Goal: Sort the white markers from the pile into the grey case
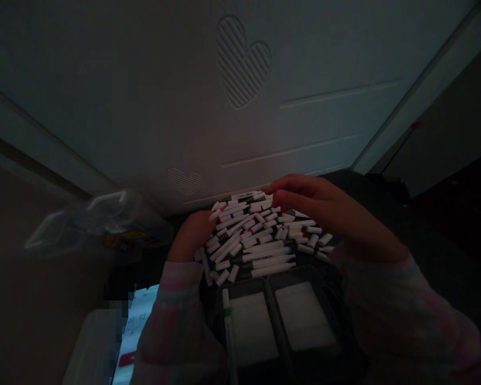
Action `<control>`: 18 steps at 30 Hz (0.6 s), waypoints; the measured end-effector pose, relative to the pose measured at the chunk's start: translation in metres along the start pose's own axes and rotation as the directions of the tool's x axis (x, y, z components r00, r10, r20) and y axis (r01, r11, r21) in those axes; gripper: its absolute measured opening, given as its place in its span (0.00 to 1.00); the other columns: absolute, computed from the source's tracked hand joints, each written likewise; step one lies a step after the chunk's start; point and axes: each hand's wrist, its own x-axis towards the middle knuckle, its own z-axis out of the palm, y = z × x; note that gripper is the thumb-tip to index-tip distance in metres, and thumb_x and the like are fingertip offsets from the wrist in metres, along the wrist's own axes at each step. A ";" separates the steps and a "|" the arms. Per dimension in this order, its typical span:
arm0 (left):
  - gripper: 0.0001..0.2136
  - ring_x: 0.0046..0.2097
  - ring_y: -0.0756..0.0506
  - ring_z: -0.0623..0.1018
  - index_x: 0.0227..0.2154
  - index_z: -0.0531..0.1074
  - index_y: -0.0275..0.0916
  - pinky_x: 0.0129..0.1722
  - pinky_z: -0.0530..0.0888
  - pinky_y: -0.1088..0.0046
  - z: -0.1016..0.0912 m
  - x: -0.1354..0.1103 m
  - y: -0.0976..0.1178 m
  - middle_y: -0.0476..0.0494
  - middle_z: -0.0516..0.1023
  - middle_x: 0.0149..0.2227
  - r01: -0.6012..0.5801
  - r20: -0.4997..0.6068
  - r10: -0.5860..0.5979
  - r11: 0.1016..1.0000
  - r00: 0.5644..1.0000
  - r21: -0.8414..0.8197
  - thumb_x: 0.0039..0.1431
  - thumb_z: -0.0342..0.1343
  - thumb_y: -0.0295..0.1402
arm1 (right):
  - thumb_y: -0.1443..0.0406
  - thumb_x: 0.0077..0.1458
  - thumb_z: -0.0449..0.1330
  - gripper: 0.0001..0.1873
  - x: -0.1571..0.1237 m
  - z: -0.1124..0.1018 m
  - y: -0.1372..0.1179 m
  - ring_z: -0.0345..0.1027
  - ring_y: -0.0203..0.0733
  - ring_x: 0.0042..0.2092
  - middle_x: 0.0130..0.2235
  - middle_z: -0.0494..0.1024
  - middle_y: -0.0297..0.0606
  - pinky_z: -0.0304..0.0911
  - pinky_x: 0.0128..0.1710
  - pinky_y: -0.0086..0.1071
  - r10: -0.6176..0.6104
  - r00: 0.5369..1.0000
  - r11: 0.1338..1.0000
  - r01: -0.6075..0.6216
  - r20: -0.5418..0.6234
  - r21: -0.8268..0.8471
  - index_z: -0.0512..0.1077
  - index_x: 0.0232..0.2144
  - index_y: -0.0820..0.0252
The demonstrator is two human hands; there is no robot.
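Note:
A heap of white markers [260, 248] and loose caps with coloured bands lies between my hands on a dark surface. My left hand [194, 232] is at the heap's left edge, fingers curled and partly hidden. A white marker with a pink band [218, 212] sticks out at its fingertips. Over the far right of the heap is my right hand [310, 200], its thumb and forefinger apart, fingertips close to the markers at the back. Nothing is clearly visible in its grasp. In front stands a dark two-part case [269, 315]; a green-banded marker [228, 321] lies along its left side.
A clear plastic box with a handle [122, 224] stands at the left. Below it is a lit screen [138, 321], partly covered by my left sleeve. Behind the heap rises a pale panel with heart reliefs [144, 107].

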 end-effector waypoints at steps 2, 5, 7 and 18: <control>0.16 0.41 0.42 0.75 0.36 0.74 0.36 0.39 0.68 0.71 0.003 0.002 0.004 0.37 0.77 0.40 -0.004 0.016 0.004 1.000 1.000 0.012 0.55 0.40 0.32 | 0.60 0.52 0.53 0.11 0.000 0.000 -0.001 0.67 0.37 0.37 0.33 0.74 0.35 0.61 0.36 0.30 -0.002 1.000 1.000 0.002 -0.004 -0.012 0.71 0.34 0.59; 0.16 0.41 0.43 0.76 0.37 0.73 0.38 0.39 0.69 0.71 0.005 0.002 0.008 0.38 0.77 0.41 -0.010 0.029 0.009 1.000 1.000 0.026 0.55 0.40 0.31 | 0.60 0.51 0.53 0.10 0.000 0.001 -0.001 0.67 0.37 0.36 0.33 0.74 0.35 0.62 0.35 0.30 0.000 1.000 1.000 0.000 -0.016 -0.018 0.70 0.33 0.59; 0.16 0.42 0.43 0.75 0.37 0.73 0.38 0.40 0.69 0.71 0.005 0.001 0.008 0.38 0.76 0.41 -0.002 0.034 0.001 0.999 0.999 0.034 0.55 0.40 0.31 | 0.60 0.52 0.53 0.10 0.000 0.001 -0.002 0.67 0.37 0.36 0.33 0.74 0.35 0.61 0.35 0.30 0.004 1.000 1.000 -0.004 -0.022 -0.018 0.70 0.33 0.59; 0.18 0.42 0.41 0.75 0.36 0.74 0.38 0.40 0.69 0.69 -0.003 -0.005 -0.003 0.36 0.77 0.40 -0.021 0.075 0.015 0.997 0.997 0.076 0.55 0.39 0.34 | 0.60 0.52 0.52 0.11 -0.001 0.000 -0.001 0.67 0.38 0.38 0.35 0.74 0.36 0.62 0.36 0.31 0.000 1.000 0.999 -0.001 -0.022 -0.045 0.70 0.33 0.59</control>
